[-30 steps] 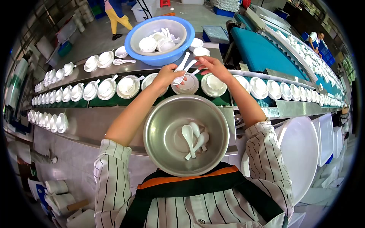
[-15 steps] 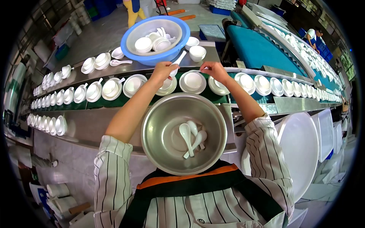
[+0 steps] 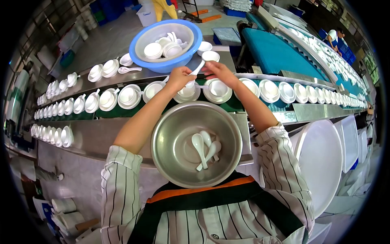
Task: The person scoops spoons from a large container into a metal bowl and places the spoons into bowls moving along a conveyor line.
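Over the green conveyor belt (image 3: 122,109) at the far edge of the steel desk (image 3: 101,134), both of my hands are at work above the passing row of white plate-and-bowl sets. My left hand (image 3: 178,77) is closed around a white ceramic soup spoon (image 3: 196,69), whose handle sticks up and away toward the blue plastic basin (image 3: 164,40); the hand hovers right over one white bowl set (image 3: 187,91). My right hand (image 3: 217,70) is just beside it, fingers pinched together near the spoon's handle and above the next white bowl set (image 3: 218,88); I cannot tell whether it grips anything of its own.

Judging progress: the sets toward the left end of the belt (image 3: 101,99) already carry a spoon each, handles poking out, so that stretch looks done. The sets running off to the right end (image 3: 284,92) show no spoons that I can make out, so much of the line seems left.

Close to my chest sits the round stainless steel bowl (image 3: 162,162), holding only a few white spoons (image 3: 205,148), well apart from both hands. That supply looks low to me.
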